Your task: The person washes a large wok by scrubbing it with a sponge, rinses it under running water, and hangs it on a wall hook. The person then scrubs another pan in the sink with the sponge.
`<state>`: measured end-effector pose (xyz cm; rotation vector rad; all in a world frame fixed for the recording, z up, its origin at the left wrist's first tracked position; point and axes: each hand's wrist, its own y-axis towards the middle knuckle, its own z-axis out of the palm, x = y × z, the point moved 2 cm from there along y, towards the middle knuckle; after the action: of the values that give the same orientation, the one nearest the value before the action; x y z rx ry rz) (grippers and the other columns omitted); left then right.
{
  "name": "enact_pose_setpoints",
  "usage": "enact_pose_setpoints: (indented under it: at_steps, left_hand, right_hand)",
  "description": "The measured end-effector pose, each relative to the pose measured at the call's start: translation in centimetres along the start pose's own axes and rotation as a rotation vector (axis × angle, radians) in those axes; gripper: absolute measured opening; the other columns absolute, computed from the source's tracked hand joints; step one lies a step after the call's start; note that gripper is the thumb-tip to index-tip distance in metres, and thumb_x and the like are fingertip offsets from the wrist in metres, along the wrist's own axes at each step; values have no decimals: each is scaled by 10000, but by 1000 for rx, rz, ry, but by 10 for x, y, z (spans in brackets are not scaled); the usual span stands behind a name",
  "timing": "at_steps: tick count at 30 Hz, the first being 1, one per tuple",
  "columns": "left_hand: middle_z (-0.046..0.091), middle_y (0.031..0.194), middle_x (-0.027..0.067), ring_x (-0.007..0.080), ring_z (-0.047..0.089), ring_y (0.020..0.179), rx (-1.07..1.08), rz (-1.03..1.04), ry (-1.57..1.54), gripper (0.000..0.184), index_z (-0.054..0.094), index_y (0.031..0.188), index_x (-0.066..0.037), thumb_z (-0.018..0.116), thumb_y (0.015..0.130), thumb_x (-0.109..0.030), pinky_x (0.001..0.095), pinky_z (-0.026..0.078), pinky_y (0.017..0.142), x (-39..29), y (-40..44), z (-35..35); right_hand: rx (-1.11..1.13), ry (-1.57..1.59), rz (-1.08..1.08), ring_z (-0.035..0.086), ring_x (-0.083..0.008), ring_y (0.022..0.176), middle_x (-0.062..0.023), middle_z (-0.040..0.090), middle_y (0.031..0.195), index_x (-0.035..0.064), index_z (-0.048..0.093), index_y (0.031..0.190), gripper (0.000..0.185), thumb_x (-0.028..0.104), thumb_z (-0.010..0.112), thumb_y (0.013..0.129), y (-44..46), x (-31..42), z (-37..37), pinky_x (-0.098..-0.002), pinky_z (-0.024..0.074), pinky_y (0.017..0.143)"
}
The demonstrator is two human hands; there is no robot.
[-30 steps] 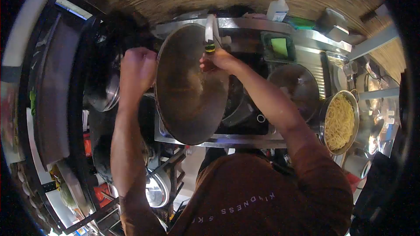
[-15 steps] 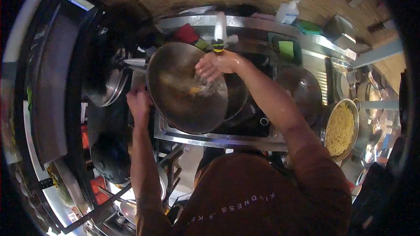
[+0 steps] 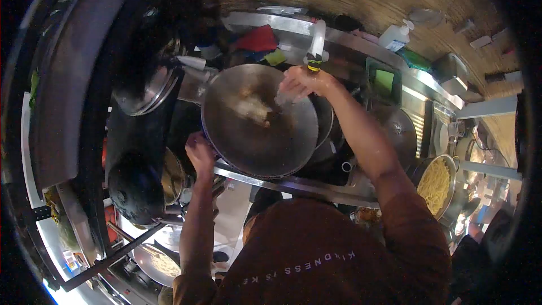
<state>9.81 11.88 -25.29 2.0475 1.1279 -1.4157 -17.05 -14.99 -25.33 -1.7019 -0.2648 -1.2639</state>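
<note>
A large dark wok [image 3: 259,149] is held tilted over the sink area, its inside facing me. Some water and a few small brownish bits [image 3: 251,110] lie on its inner wall. My left hand [image 3: 201,152] is closed on the wok's near left edge; the fingertips are partly hidden behind the rim. Over the wok's far right rim, my right hand [image 3: 302,83] is held with fingers stretched and slightly bent, wet and holding nothing. Directly above that wrist comes the white faucet [image 3: 318,36] with a black and yellow band at its spout.
A second pan [image 3: 323,121] sits partly behind the wok. To the right are a dark wok [image 3: 397,127], a pan of noodles [image 3: 435,189] and a green sponge [image 3: 384,81] in a container. A pump bottle [image 3: 395,36] and red cloth [image 3: 257,39] stand behind. Metal lids [image 3: 149,99] lie left.
The wok has turned to show more of its inside, and the water in it has moved. My right hand has shifted slightly with the fingers over the rim. The whole view has swung a little.
</note>
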Motion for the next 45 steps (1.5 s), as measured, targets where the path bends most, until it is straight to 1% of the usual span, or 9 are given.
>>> enact_pose_setpoints:
  at_steps: [11, 14, 18, 23, 27, 30, 32, 38, 45]
  left_hand:
    - [517, 1164, 222, 391, 471, 1128, -328, 688, 694, 433, 539, 1155, 16, 557, 776, -192, 442, 369, 970, -42, -35, 19]
    - [540, 1136, 205, 372, 514, 1082, 121, 860, 422, 385, 549, 1126, 15, 555, 826, -226, 460, 407, 918, -88, -53, 61]
    - [614, 1038, 93, 237, 606, 952, 870, -382, -615, 347, 578, 1141, -67, 504, 934, -335, 392, 503, 809, -42, -37, 197]
    - [596, 800, 23, 183, 582, 637, 934, -795, -1118, 238, 590, 960, -150, 502, 953, -371, 299, 484, 531, -47, -15, 327]
    - [557, 693, 39, 200, 554, 579, 986, -252, -672, 201, 581, 909, -132, 574, 920, -332, 335, 430, 476, -54, -1, 354]
    - [545, 686, 79, 258, 577, 613, 592, 569, -261, 231, 587, 933, -92, 621, 884, -315, 387, 463, 547, -72, -9, 330]
    - [547, 774, 76, 265, 579, 690, 426, 769, -128, 258, 563, 1036, -74, 604, 895, -287, 423, 481, 638, -64, -14, 318]
    - [550, 990, 46, 237, 563, 842, 925, -577, -706, 339, 477, 1258, -89, 491, 975, -276, 440, 487, 774, -70, -12, 277]
    - [608, 924, 57, 219, 598, 779, 890, -118, -425, 315, 567, 1152, -95, 542, 947, -333, 385, 510, 695, -36, -2, 319]
  right_hand:
    - [-373, 334, -313, 662, -186, 778, -89, 680, 936, 76, 549, 1047, 349, 260, 746, 825, 0, -24, 8, -354, 566, 699]
    - [-237, 264, -393, 647, -168, 734, -80, 664, 805, 36, 615, 973, 263, 217, 730, 822, -33, -9, 11, -330, 534, 668]
    - [-460, -307, -503, 621, -161, 688, -107, 628, 716, -14, 671, 865, 193, 176, 673, 836, -58, -8, 13, -324, 490, 649]
    - [-1086, -304, -498, 645, -189, 819, -111, 637, 867, 29, 651, 949, 190, 202, 614, 881, -80, -41, -1, -368, 522, 705]
    - [-733, 558, 5, 636, -213, 822, -67, 652, 899, 69, 632, 1017, 224, 251, 605, 889, -25, -114, -28, -362, 522, 736]
    - [-392, 1085, -70, 641, -268, 882, -106, 645, 922, 81, 624, 998, 255, 292, 548, 877, 6, -103, -5, -452, 524, 739]
    - [-206, 843, -669, 638, -259, 902, -124, 652, 969, 79, 614, 1071, 306, 293, 578, 856, 93, -131, -5, -444, 519, 765]
    - [-766, 327, -306, 635, -245, 907, -100, 655, 968, 12, 591, 1081, 327, 271, 578, 882, 49, -51, 37, -397, 506, 770]
    - [-1012, 64, -730, 615, -252, 832, -81, 619, 850, -7, 585, 996, 273, 245, 503, 932, 9, -80, 51, -383, 502, 758]
